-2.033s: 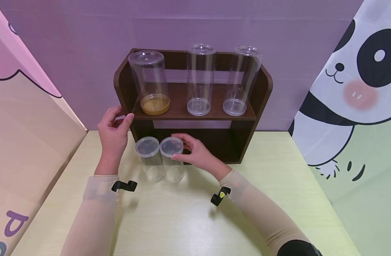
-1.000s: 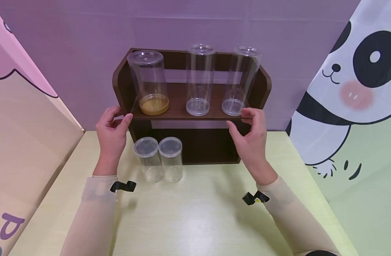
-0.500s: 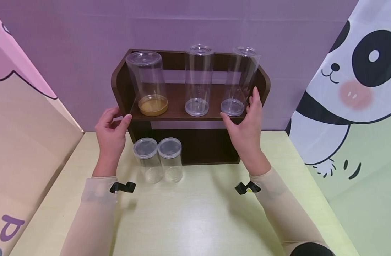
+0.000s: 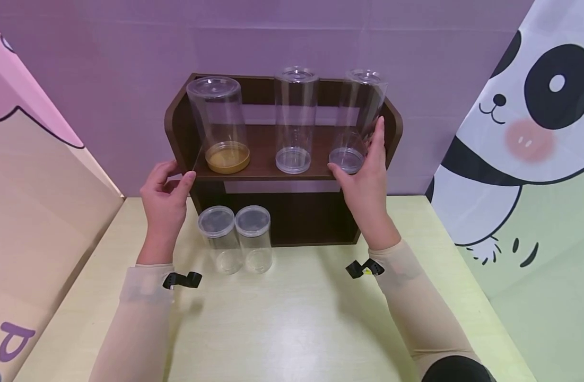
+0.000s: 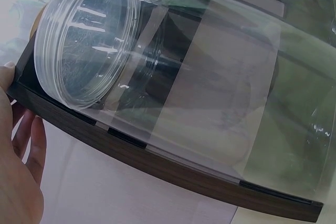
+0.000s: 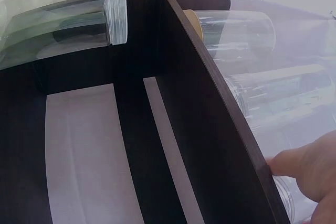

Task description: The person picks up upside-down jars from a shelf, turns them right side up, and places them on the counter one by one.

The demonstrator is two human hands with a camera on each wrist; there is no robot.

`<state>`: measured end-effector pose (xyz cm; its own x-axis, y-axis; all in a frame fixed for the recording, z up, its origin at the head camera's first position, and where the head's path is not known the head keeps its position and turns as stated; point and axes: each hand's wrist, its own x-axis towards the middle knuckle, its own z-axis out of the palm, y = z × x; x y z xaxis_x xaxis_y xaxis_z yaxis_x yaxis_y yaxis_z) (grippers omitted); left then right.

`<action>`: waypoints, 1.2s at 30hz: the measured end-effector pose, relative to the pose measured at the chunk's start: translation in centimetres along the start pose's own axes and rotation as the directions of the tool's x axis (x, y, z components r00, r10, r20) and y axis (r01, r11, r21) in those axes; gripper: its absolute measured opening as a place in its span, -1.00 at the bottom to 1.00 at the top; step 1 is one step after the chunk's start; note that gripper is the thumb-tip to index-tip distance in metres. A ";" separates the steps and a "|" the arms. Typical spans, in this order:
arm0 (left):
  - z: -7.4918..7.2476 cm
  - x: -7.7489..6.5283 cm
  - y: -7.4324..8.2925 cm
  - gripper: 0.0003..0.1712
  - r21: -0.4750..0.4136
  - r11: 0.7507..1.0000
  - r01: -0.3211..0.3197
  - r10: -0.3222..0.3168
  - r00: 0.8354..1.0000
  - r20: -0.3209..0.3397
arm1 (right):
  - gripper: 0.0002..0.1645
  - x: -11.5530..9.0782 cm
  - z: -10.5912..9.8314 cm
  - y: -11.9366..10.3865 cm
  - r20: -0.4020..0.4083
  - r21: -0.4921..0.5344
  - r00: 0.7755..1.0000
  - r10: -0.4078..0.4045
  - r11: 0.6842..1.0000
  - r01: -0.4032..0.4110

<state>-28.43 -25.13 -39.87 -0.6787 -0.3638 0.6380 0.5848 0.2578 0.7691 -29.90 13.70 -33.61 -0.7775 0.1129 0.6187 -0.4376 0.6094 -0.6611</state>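
My left hand (image 4: pixel 164 209) grips the left side panel of a dark brown two-tier shelf (image 4: pixel 265 143); in the left wrist view its thumb sits on the front edge, fingers behind the panel. On the upper tier, my right hand (image 4: pixel 368 193) holds the rightmost tall clear plastic jar (image 4: pixel 360 114) low down, thumb at its front left and fingers along its right side. That jar stands upside down on its clear lid. Left of it are a similar clear jar (image 4: pixel 295 114) and a wider jar (image 4: pixel 217 116) on a gold lid, both inverted.
Two shorter clear jars (image 4: pixel 216 225) with frosted lids on top stand side by side on the pale wooden table (image 4: pixel 272 329), before the shelf's lower left. A purple backdrop (image 4: pixel 105 95) hangs behind. A panda-print panel (image 4: pixel 549 132) stands at the right.
My right hand has left the right-hand short jar and moved right and up to the rightmost tall jar, its fingers now along that jar's side. My left hand has stayed on the shelf.
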 end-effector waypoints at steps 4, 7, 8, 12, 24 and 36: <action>0.0 0.0 0.0 -0.63 -0.006 1.000 -0.006 0.006 1.000 0.003 | 0.53 0.0 0.1 0.0 -0.003 -0.015 1.000 0.009 1.000 -0.009; 0.0 0.0 0.0 -0.63 -0.006 1.000 -0.008 0.008 1.000 0.007 | 0.51 -0.1 0.1 0.1 -0.007 -0.013 1.000 0.003 1.000 -0.003; 0.0 0.0 0.0 -0.63 -0.003 1.000 -0.008 0.008 1.000 0.008 | 0.50 -0.1 0.1 0.1 -0.004 -0.010 1.000 -0.002 1.000 0.002; 0.0 -0.1 0.0 -0.63 0.004 1.000 -0.005 0.005 1.000 0.006 | 0.48 -0.3 -0.2 0.1 0.018 0.026 1.000 -0.025 0.999 0.024; -0.1 0.0 0.1 -0.62 0.006 1.000 -0.004 0.004 1.000 0.007 | 0.49 -2.6 -1.6 0.1 0.069 0.294 0.991 -0.117 0.951 0.092; 0.0 -0.1 0.1 -0.62 0.019 1.000 0.007 -0.007 1.000 0.012 | 0.52 -6.1 -1.7 0.5 0.226 0.522 0.934 -0.275 0.844 0.122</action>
<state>-28.27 -25.08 -39.88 -0.6879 -0.3552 0.6330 0.5714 0.2727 0.7740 -24.64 14.68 -36.99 -0.7080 -0.2398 0.6643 -0.7004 0.1180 -0.7039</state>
